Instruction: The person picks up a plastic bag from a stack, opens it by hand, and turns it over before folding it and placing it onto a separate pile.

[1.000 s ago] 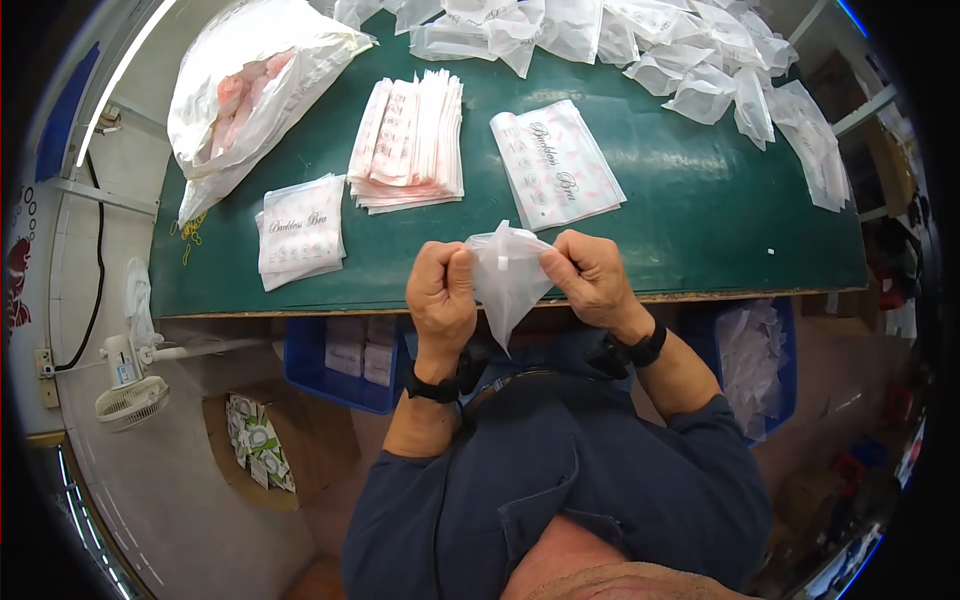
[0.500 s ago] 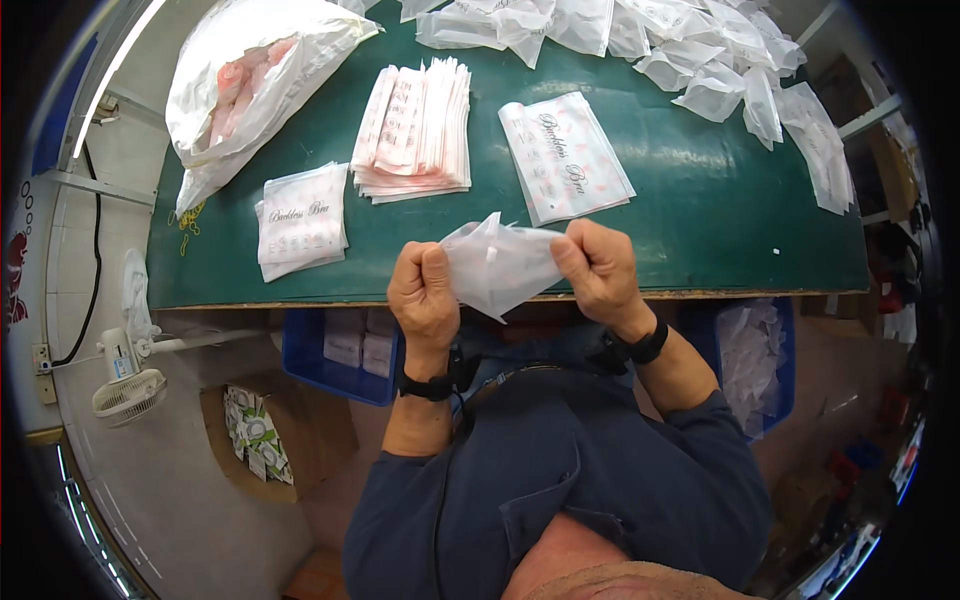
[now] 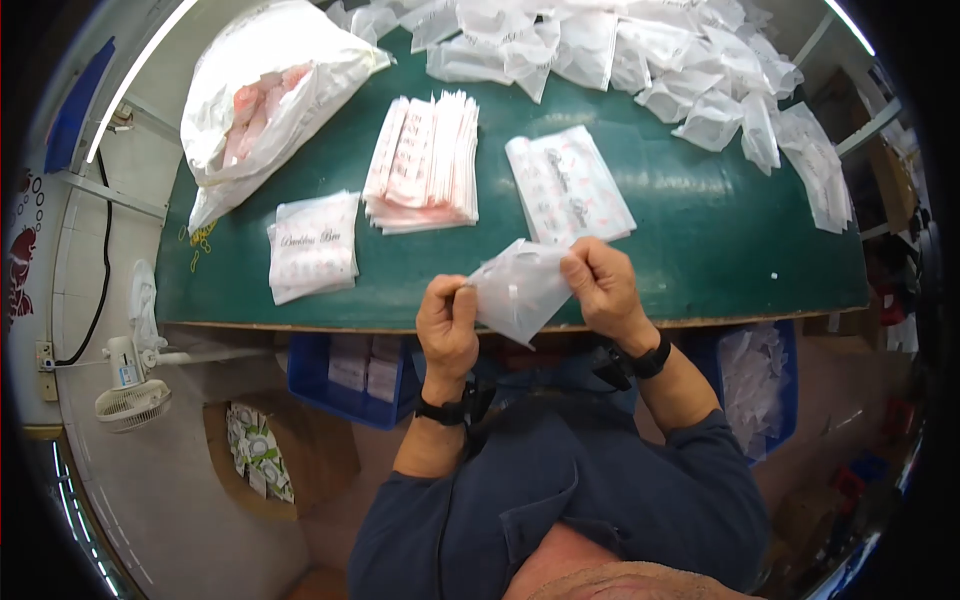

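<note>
A translucent white plastic bag is stretched between my two hands at the table's front edge. My left hand pinches its left corner, fingers curled closed. On the opposite side my right hand grips the bag's upper right edge between thumb and fingers. Just beyond my right hand lies a flat stack of printed bags. A thick pile of pink-and-white printed bags sits farther left, with a smaller stack lettered "Backless Bra" near my left hand.
A large white sack with pink contents stands on the green table at the back left. Many loose translucent bags are heaped along the far side. Blue bins sit below, near a small fan and a cardboard box.
The bag has tilted, its right side now higher, and its opened-out shape looks flatter. My left hand has shifted slightly right and down in view. The whole scene sits lower in view.
</note>
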The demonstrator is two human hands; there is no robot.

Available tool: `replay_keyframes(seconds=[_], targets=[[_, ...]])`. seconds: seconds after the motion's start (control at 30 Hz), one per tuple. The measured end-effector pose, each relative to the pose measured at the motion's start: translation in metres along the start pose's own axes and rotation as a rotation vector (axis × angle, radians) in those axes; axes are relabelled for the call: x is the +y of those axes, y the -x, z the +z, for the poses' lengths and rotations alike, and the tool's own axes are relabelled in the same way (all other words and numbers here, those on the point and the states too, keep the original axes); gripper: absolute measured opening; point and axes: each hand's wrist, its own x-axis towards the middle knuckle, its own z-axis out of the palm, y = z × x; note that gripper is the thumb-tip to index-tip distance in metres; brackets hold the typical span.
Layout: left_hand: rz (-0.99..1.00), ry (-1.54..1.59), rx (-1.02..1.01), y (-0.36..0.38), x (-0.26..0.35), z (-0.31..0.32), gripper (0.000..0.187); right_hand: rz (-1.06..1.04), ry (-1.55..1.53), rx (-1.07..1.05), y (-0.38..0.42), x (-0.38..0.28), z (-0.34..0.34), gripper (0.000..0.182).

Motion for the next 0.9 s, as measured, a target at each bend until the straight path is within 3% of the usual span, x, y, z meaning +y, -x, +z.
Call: replay_keyframes(seconds=[0.07,0.1,0.17,0.23,0.27,0.3,0.33,0.43,0.47,0.53,0.67,0.8,0.9], targets=[[0.053,0.011,-0.026,-0.008,-0.007,0.0,0.016,0.035,0.114,-0.2,-0.015,-0.003,-0.013,0.025],[0.018,0.068,-0.016,-0.012,-0.011,-0.004,0.017,-0.004,0.137,-0.184,-0.031,-0.008,-0.02,0.025],[-0.094,0.169,0.002,-0.016,-0.012,-0.01,0.018,-0.245,0.242,-0.683,-0.054,-0.015,-0.03,0.021],[-0.096,0.144,-0.002,-0.027,-0.014,0.003,0.02,0.091,0.169,-0.245,-0.136,-0.012,-0.057,0.024],[-0.12,0.108,-0.007,-0.027,-0.013,0.01,0.021,-0.012,0.131,0.205,-0.179,-0.015,-0.065,0.025],[-0.137,0.07,-0.016,-0.025,-0.012,0.014,0.023,-0.105,0.186,0.406,-0.205,-0.006,-0.073,0.032],[-0.145,0.07,-0.025,-0.027,-0.013,0.019,0.023,-0.096,0.188,0.414,-0.2,-0.002,-0.072,0.032],[-0.202,-0.018,-0.09,-0.029,-0.015,0.032,0.032,-0.114,0.809,0.231,-0.167,0.019,-0.064,0.041],[-0.135,-0.13,-0.171,-0.033,-0.013,0.035,0.034,-0.103,0.814,0.225,-0.152,0.032,-0.066,0.041],[0.009,-0.35,-0.333,-0.042,-0.01,0.042,0.038,0.145,1.072,0.093,-0.122,0.054,-0.077,0.049],[-0.01,-0.396,-0.417,-0.047,-0.013,0.05,0.045,0.37,1.011,0.007,-0.097,0.066,-0.086,0.048],[-0.049,-0.396,-0.447,-0.048,-0.014,0.051,0.046,0.456,0.876,0.023,-0.1,0.077,-0.089,0.047],[-0.078,-0.349,-0.401,-0.05,-0.017,0.054,0.045,0.411,0.924,0.037,-0.094,0.069,-0.085,0.046]])
